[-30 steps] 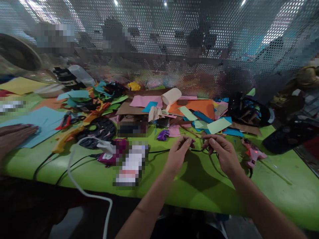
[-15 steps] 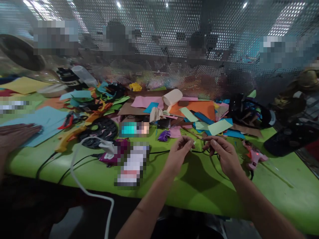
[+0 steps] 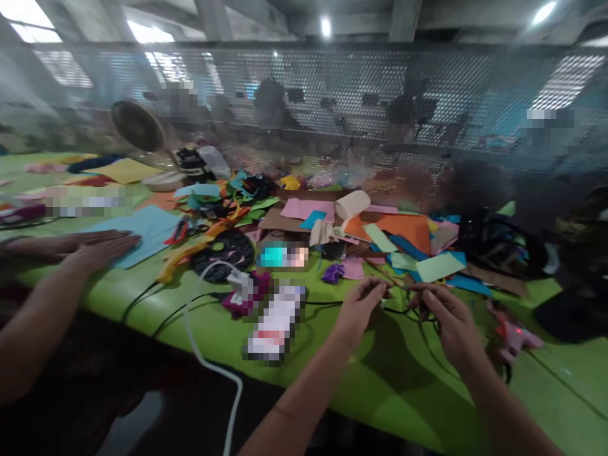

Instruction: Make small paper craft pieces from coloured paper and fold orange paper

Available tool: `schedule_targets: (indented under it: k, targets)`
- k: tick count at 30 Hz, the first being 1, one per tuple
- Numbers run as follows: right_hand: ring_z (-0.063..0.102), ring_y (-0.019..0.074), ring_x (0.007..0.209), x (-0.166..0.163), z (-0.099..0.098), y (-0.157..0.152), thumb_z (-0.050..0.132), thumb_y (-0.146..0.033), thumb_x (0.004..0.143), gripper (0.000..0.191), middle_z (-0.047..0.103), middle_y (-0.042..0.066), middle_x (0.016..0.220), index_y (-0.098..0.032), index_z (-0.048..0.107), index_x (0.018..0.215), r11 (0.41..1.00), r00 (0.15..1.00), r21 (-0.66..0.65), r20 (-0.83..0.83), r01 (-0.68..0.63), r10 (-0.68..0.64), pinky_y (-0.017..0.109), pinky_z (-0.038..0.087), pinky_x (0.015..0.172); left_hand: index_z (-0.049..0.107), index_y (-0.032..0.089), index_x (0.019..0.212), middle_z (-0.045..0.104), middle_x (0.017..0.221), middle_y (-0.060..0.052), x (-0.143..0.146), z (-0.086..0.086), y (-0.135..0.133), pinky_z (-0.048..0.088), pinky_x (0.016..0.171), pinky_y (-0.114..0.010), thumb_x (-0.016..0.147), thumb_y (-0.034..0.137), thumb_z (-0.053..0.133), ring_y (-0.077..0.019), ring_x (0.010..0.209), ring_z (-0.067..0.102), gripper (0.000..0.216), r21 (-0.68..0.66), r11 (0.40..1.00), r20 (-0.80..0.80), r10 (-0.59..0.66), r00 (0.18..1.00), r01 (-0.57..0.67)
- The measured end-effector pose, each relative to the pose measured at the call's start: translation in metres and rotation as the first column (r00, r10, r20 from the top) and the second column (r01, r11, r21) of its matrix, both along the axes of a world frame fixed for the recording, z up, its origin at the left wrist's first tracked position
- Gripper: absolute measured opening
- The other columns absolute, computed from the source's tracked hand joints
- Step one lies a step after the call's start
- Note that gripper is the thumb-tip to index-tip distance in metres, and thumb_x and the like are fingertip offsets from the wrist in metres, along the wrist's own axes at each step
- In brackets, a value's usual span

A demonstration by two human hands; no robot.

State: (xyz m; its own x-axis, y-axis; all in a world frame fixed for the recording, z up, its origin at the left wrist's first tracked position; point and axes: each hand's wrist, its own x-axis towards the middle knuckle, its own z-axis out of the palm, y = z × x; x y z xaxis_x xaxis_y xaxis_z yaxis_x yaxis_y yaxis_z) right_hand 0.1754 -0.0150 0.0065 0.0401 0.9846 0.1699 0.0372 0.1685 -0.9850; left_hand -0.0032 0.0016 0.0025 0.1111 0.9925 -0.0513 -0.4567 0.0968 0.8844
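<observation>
Green covering was seen over the whole bench (image 3: 380,386) in the head view. Labels on the bench were blurred past reading, and no brand could be made out.

Two hands of the person were counted. The left hand (image 3: 363,304) and the right hand (image 3: 446,316) were held close together just above the bench. Each grip was pinched at the fingertips on a thin piece (image 3: 400,290) stretched between them, too blurred to be identified. It was held right over a black cable (image 3: 323,303).

Two glue guns were counted: a pink glue gun (image 3: 515,332) just right of the right hand and a yellow glue gun (image 3: 190,256) well to the left. One white cable (image 3: 209,361) was draped over the near edge of the bench. One paper roll (image 3: 351,204) was set beside an orange sheet (image 3: 403,228), among many coloured offcuts. A co-worker's hand (image 3: 99,244) was laid flat on a blue sheet (image 3: 152,225) at the far left.

Open green surface was left between the hands and the near edge, and to the right towards the pink glue gun. The far side was closed by a perforated metal screen (image 3: 332,95), with clutter packed against it.
</observation>
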Motion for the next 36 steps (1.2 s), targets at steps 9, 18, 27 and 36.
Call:
schedule_targets:
  k: [9, 18, 27, 36]
  targets:
    - [0.058, 0.0155, 0.069, -0.001, -0.002, 0.001, 0.064, -0.048, 0.089, 0.031, 0.07, 0.005, 0.077, -0.021, 0.073, 0.102, 1.0, 1.0, 0.019, 0.009, -0.014, 0.014, 0.025, 0.045, 0.06, 0.061, 0.016, 0.069, 0.059, 0.068, 0.002, -0.001, -0.01, 0.004, 0.034, 0.061, -0.021, 0.07, 0.057, 0.078, -0.0088, 0.064, 0.048, 0.044, 0.0, 1.0, 0.076, -0.022, 0.997, 0.022]
    - [0.057, 0.0165, 0.068, -0.002, 0.003, 0.0, 0.064, -0.046, 0.089, 0.029, 0.069, 0.005, 0.076, -0.021, 0.074, 0.101, 1.0, 1.0, 0.013, 0.012, -0.012, 0.012, 0.027, 0.045, 0.06, 0.065, 0.017, 0.077, 0.058, 0.07, 0.004, -0.002, -0.001, 0.002, 0.038, 0.062, -0.019, 0.056, 0.039, 0.091, -0.0077, 0.066, 0.051, 0.04, -0.05, 0.999, 0.143, 0.02, 0.989, -0.013]
    - [0.055, 0.0144, 0.067, -0.001, 0.003, 0.0, 0.064, -0.046, 0.089, 0.029, 0.069, 0.004, 0.076, -0.022, 0.074, 0.1, 0.999, 1.0, 0.021, 0.006, -0.029, 0.029, 0.025, 0.044, 0.06, 0.074, 0.017, 0.081, 0.07, 0.078, -0.001, -0.002, -0.001, 0.003, 0.045, 0.073, -0.021, 0.055, 0.03, 0.092, -0.0109, 0.077, 0.062, 0.035, -0.066, 0.998, 0.161, 0.021, 0.987, -0.011]
    - [0.06, 0.0175, 0.071, -0.002, 0.005, -0.001, 0.064, -0.046, 0.089, 0.03, 0.071, 0.006, 0.076, -0.021, 0.074, 0.101, 0.999, 1.0, 0.026, 0.018, -0.026, 0.025, 0.026, 0.045, 0.058, 0.073, 0.016, 0.08, 0.069, 0.074, -0.001, -0.003, -0.008, 0.006, 0.042, 0.061, -0.019, 0.062, 0.046, 0.087, -0.0091, 0.067, 0.058, 0.037, -0.052, 0.998, 0.138, 0.029, 0.99, -0.022]
